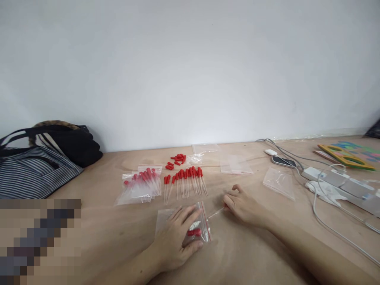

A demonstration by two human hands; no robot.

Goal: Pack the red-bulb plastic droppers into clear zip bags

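Note:
My left hand [178,237] lies flat with fingers stretched over a clear zip bag [204,221] on the table. Inside that bag, beside my thumb, a red rubber bulb [194,232] shows. My right hand [240,206] is closed in a pinch on a thin clear dropper tube [216,213], whose other end points toward the bag's red-lined opening. Beyond my hands lies a row of droppers with red bulbs [187,173]. To their left, more red-topped droppers sit in filled zip bags [141,186].
Loose red bulbs [179,157] and clear tubes [195,159] lie at the back. Flat zip bags [234,165] and another bag [279,183] are to the right. A phone [284,161], cables and a power strip [347,186] occupy the right side. A striped bag [38,170] stands at left.

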